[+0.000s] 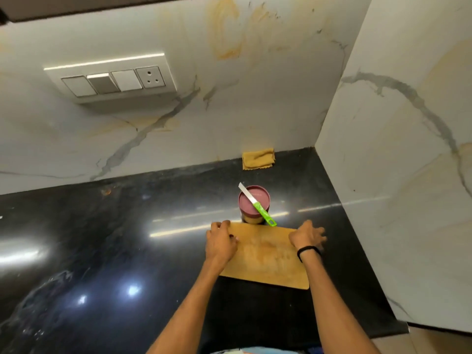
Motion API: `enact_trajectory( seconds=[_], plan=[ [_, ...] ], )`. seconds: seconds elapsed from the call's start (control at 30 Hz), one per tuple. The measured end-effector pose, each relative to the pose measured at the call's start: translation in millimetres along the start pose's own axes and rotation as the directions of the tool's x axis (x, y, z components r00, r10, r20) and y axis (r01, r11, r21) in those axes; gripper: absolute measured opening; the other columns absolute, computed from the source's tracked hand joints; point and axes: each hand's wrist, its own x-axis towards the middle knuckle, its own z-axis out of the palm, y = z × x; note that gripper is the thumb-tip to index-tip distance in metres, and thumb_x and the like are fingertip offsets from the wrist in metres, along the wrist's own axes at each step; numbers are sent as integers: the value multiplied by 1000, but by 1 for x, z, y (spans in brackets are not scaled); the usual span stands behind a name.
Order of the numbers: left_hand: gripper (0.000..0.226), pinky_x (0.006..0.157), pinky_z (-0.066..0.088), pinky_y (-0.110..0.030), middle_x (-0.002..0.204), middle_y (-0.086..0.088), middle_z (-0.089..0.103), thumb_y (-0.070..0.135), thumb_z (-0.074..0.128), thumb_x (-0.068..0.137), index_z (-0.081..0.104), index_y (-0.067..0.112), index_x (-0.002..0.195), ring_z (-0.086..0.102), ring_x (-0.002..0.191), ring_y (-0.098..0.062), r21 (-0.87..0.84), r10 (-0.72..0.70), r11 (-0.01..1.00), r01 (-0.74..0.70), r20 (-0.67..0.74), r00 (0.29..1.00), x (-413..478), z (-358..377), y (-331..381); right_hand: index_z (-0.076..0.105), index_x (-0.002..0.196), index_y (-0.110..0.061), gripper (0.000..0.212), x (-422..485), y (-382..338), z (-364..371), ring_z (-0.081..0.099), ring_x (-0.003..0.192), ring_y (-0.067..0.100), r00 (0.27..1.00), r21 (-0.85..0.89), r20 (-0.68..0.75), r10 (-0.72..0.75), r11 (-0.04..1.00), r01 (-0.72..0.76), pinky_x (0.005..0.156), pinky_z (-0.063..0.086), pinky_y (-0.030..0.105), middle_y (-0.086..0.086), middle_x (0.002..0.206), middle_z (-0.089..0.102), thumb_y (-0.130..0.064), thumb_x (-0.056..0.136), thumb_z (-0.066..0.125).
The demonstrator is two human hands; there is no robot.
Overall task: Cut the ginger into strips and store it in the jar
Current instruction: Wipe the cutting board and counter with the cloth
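Gripping the board (265,254): our left hand (221,241) fingers curl on its far-left corner. It looks stiff and light, likely to slide on the glossy bench (127,238). Just behind stands the lidded jar (251,218), knife (257,204) balanced on top; we'd take the green handle. Right hand (306,236) is at the right edge, fingers blurred, cannot tell. No ginger visible.

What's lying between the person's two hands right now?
In the head view, only the bare top of the wooden cutting board lies between the left hand and the right hand; nothing else sits on that stretch.
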Motion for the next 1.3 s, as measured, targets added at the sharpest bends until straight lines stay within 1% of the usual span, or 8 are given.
enact_trajectory(
  seconds=[0.5,0.6,0.7,0.77,0.83,0.97,1.13,1.3],
  plan=[
    [54,96,46,-49,138,-20,44,28,56,100,36,14,149,50,121,-45,-65,-286,958,280,-136,948,-66,-30,-122,35,142,-4,58,-94,-8,66,53,120,33,991,437,23,-135,892,111,94,43,37,12,121,63,1,88,56],
    [55,97,46,-49,139,-20,45,27,57,98,37,13,148,52,120,-44,-75,-276,960,269,-104,956,-63,-35,-126,37,143,-7,60,-103,-11,60,54,116,31,948,478,-280,-152,834,275,93,42,39,14,119,60,-2,87,57],
    [58,98,46,-47,140,-19,45,21,58,98,36,12,150,52,122,-41,-74,-268,962,262,-88,959,-61,-39,-122,40,141,-12,64,-99,-33,37,49,114,26,744,232,-571,-348,801,552,94,42,36,13,125,50,-21,85,69],
    [57,96,47,-46,141,-18,45,21,58,98,36,11,150,52,122,-40,-63,-264,964,259,-92,960,-62,-40,-119,33,143,-15,85,-87,-59,19,43,120,32,727,-32,-507,-463,853,520,99,41,43,17,134,41,-48,77,74],
    [54,92,49,-45,139,-17,46,22,57,99,37,11,148,53,120,-38,-54,-252,967,247,-100,963,-64,-41,-119,21,149,-16,110,-72,-81,9,34,130,40,840,-156,-308,-447,894,419,106,33,51,22,144,29,-63,67,77],
    [53,87,51,-45,138,-14,46,24,57,99,38,15,147,54,119,-35,-73,-248,968,242,-98,964,-67,-43,-121,13,151,-15,123,-53,-106,10,37,130,44,918,-210,27,-395,896,391,102,37,54,23,146,28,-64,60,81],
    [54,90,51,-47,142,-11,44,27,56,99,37,19,149,54,120,-35,-106,-250,965,240,-89,964,-69,-46,-125,34,138,-12,94,-56,-122,22,50,116,40,836,-286,63,-546,792,539,92,47,46,20,131,42,-47,67,84],
    [55,93,51,-48,142,-11,44,27,56,98,38,21,149,55,121,-35,-134,-252,961,240,-82,964,-71,-47,-128,38,135,-20,90,-76,-145,38,53,110,41,608,-284,306,-733,539,793,93,50,49,16,127,42,-41,63,88]
  ],
)
